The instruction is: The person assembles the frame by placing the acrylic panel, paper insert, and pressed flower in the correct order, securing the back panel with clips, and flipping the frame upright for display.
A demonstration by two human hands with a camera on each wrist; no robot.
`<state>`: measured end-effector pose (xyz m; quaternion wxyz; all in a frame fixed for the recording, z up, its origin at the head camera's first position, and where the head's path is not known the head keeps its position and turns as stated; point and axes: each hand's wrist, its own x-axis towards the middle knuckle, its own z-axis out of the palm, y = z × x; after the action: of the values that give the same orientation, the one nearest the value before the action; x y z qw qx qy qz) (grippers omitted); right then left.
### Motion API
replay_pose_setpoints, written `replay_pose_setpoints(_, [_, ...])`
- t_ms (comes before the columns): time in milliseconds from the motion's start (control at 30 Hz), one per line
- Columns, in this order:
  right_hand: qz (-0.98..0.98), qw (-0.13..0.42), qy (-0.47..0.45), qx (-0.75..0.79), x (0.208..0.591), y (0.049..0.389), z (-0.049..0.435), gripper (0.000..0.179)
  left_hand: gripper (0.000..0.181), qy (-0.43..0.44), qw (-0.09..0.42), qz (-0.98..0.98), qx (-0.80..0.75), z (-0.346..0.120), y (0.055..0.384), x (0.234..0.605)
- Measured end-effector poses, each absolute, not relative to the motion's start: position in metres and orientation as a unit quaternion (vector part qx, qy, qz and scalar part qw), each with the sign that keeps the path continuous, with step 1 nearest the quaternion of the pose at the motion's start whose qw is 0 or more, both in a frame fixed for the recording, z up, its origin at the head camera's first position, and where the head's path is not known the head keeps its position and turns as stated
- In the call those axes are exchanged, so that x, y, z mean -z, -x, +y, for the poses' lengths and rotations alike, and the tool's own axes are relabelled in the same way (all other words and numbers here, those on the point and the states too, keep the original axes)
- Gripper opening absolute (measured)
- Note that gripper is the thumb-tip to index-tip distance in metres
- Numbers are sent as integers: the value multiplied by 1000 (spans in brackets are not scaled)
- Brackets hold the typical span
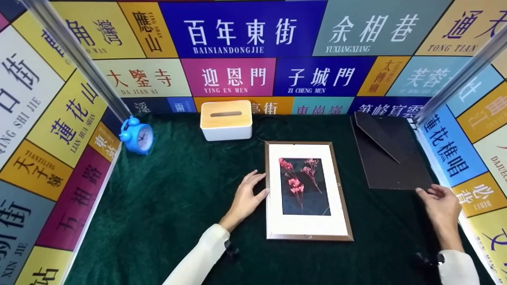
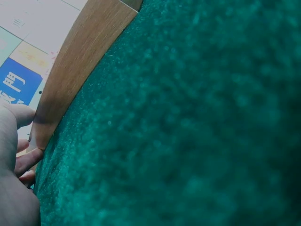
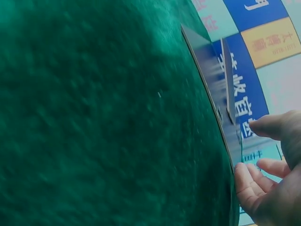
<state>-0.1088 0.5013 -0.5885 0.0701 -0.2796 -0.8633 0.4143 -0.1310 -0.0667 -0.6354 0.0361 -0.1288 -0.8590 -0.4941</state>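
Observation:
A picture frame (image 1: 348, 221) with a thin brown border lies face up on the dark green cloth. Inside its white mat, pink dried flowers (image 1: 296, 187) show against a dark panel. My left hand (image 1: 246, 198) is at the frame's left side, thumb and fingertips right at the edge. In the left wrist view the thumb (image 2: 21, 114) meets the brown wooden side (image 2: 77, 61). To the right lies a black backing board (image 1: 390, 174) with a stand leg (image 1: 378, 136) on it. My right hand (image 1: 441, 206) is at the board's near right corner, thumb and fingers apart in the right wrist view.
A white tissue box (image 1: 227, 132) with a wooden lid stands at the back, a thin black cable (image 1: 259, 134) beside it. Far left is a blue alarm clock (image 1: 136, 136). Printed panels (image 1: 227, 77) wall in the back and both sides, with metal posts at the corners.

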Motion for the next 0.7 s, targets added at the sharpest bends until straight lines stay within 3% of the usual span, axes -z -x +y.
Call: replay_pose_setpoints(700, [-899,-28,256,-355,592,119,536,89,53,125,32,-864,487,-67,130,634])
